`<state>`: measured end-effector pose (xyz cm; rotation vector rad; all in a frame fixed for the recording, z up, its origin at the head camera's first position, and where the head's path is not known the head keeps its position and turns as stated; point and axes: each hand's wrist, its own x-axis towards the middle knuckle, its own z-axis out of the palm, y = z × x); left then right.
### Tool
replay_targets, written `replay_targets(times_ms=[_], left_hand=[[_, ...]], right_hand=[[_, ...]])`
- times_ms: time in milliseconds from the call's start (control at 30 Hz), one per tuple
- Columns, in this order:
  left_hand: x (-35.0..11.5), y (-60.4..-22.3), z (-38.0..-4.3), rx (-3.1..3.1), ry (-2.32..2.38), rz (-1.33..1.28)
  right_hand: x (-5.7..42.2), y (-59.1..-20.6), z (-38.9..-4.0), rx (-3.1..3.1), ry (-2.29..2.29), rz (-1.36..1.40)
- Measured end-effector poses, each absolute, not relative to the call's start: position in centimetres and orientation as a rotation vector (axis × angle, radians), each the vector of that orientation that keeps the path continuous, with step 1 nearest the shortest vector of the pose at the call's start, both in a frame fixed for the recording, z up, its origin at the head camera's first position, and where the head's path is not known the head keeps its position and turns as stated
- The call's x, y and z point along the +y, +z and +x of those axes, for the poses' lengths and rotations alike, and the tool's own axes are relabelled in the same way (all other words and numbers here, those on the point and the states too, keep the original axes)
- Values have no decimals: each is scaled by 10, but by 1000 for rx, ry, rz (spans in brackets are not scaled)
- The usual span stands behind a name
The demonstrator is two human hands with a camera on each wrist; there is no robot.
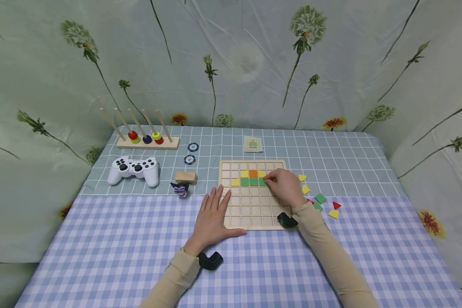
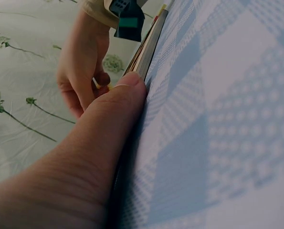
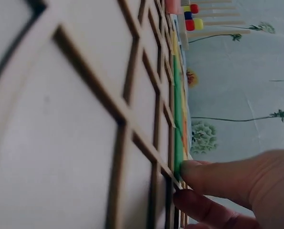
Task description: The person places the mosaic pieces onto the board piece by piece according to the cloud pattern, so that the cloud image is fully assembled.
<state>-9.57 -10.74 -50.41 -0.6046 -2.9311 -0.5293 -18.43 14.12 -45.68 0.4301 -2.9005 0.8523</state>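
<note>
A wooden grid board point(image 1: 254, 209) lies on the table. Yellow, orange and green tiles point(image 1: 249, 182) fill two of its upper rows. My left hand point(image 1: 213, 218) rests along the board's left side, fingers extended, with the thumb point(image 2: 127, 83) at its near edge. Over the right end of the tile rows, my right hand point(image 1: 286, 186) has thumb and fingertips together. Between them in the left wrist view shows a bit of a small yellow tile point(image 2: 99, 85), mostly hidden by the fingers. In the right wrist view the thumb point(image 3: 194, 171) touches the end of the green row point(image 3: 177, 114).
Loose yellow, green and red tiles point(image 1: 321, 198) lie right of the board. A pattern card point(image 1: 253, 144) sits behind it. At left are a peg stand with beads point(image 1: 148, 145), a white game controller point(image 1: 134, 170), two chips point(image 1: 190, 159), a wooden block point(image 1: 186, 177) and a small figurine point(image 1: 181, 189).
</note>
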Motion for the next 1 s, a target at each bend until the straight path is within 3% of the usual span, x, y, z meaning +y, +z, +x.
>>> replay_targets(times_ms=[233,567,1000], left_hand=[[-107,-504,-95,-2916,-521,-621],[-109,-502,-96,-2923,-513,-622],[-108,-504,-96,-2907,-535,-623]], right_hand=[[170,-453,-183,-2904,1021,303],[221,-446,-181,-2892,807,5],[229,-449,-184,-3045,648,-157]])
